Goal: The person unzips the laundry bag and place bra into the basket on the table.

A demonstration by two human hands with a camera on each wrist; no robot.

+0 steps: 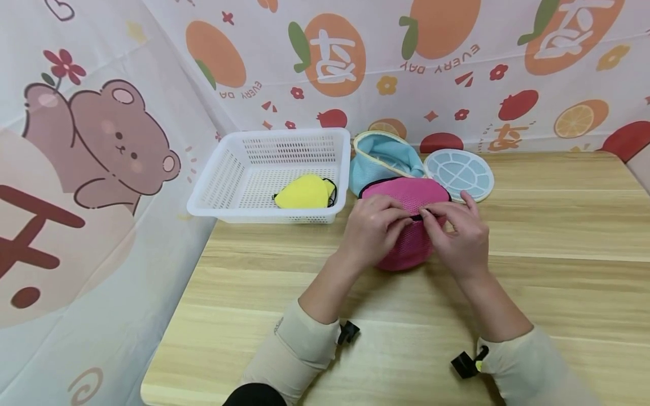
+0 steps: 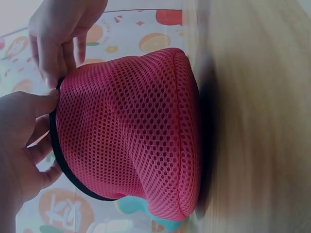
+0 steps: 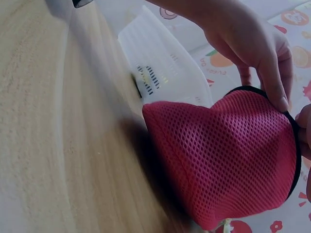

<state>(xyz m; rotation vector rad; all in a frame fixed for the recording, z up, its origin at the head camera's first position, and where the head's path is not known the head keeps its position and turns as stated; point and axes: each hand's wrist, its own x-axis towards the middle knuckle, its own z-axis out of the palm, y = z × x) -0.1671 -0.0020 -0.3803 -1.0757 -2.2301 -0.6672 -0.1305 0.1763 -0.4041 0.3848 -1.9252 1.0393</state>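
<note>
A pink mesh bag point(image 1: 406, 248) with a black-trimmed rim sits upright on the table in front of me. My left hand point(image 1: 373, 228) pinches the black rim between thumb and fingers. Close beside it, my right hand point(image 1: 459, 228) pinches the same edge, its fingertips almost meeting the left ones. The bag's side bulges and creases in the left wrist view, where its mesh point(image 2: 121, 126) faces the camera. In the right wrist view the black rim point(image 3: 297, 145) runs between both hands. Its inside is hidden.
Behind the pink bag stands a light blue mesh bag point(image 1: 363, 169) with a pale yellow rim. A round light blue ribbed disc point(image 1: 459, 172) lies to its right. At left, a white perforated basket point(image 1: 269, 213) holds a yellow pouch point(image 1: 304, 192) with black cord. Patterned cloth hangs behind.
</note>
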